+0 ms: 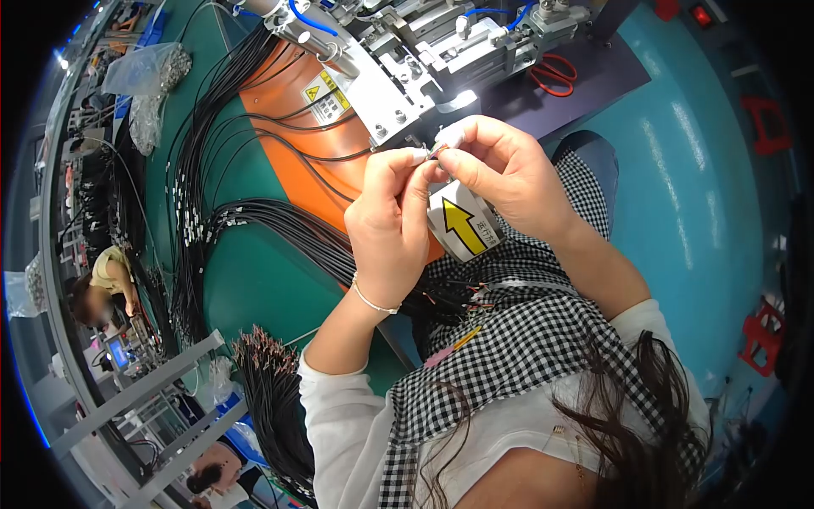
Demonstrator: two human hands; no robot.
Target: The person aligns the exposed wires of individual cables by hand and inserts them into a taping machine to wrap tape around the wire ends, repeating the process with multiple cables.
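Observation:
My left hand [392, 212] and my right hand [511, 181] meet in front of the metal machine [394, 93]. Both are closed, thumb and forefinger pinched on the fine wire ends of a cable [436, 153]; the exact tips are small and partly hidden by the fingers. Below the fingertips is a white label with a yellow arrow [460, 222]. A bundle of black cables [288, 231] runs from the left toward my lap, passing behind my left wrist. Loose wire ends [475, 295] lie on the checkered apron.
An orange plate [292, 157] lies under the machine on the green table [254, 293]. More black cables [271, 382] hang at the lower left. Red scissors handles [553, 75] rest right of the machine. Other people [108, 284] sit at the far left.

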